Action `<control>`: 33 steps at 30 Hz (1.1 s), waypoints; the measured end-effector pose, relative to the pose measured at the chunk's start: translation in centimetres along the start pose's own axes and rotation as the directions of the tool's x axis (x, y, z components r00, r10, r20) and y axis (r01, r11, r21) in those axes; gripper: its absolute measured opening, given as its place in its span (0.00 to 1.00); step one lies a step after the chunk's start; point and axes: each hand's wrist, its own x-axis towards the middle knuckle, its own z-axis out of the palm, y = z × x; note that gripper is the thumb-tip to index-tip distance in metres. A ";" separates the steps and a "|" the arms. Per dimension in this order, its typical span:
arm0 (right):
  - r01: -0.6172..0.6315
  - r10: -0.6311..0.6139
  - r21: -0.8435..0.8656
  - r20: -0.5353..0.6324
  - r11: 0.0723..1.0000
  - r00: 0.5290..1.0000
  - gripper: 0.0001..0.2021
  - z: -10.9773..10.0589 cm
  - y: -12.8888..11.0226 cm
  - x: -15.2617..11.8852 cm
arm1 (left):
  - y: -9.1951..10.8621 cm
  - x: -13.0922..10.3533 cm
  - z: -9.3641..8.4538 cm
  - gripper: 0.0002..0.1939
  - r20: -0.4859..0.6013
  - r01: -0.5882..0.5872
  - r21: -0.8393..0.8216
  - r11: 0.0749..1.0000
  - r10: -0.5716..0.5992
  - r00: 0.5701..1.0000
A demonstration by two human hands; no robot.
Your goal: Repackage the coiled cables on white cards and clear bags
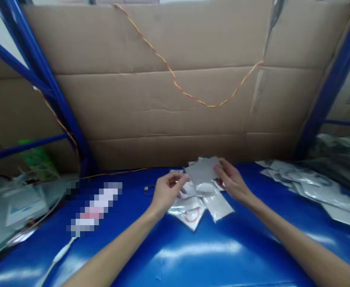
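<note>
Both my hands hold one small white packet point(202, 170) just above the blue table point(192, 255). My left hand point(165, 192) pinches the packet's left edge and my right hand point(233, 182) grips its right edge. Under the hands lies a small heap of clear plastic pouches point(198, 203), one with a red ring-shaped item point(192, 215) inside.
More clear pouches point(312, 187) are spread at the right of the table. A cardboard wall point(175, 103) with a red-yellow wire point(192, 95) closes the back. Blue rack posts point(58, 99) stand left and right. A blurred-out object point(94, 209) and white cable point(55, 259) lie at left.
</note>
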 end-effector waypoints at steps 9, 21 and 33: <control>-0.050 0.050 0.053 0.002 0.997 0.999 0.15 0.1 -0.7 -0.2 | -0.1 -0.2 0.0 0.19 0.064 0.037 -0.049 0.998 -0.034 0.997; 0.057 -0.054 0.009 -0.190 0.998 0.980 0.12 -1.1 -0.2 0.2 | 0.2 -0.3 -0.1 0.16 0.122 0.052 -0.047 0.998 -0.046 0.991; 0.124 -0.141 -0.139 -0.117 0.982 0.983 0.15 -0.5 -0.6 -0.2 | 0.5 -0.5 0.0 0.13 0.200 0.011 0.006 1.000 -0.012 0.980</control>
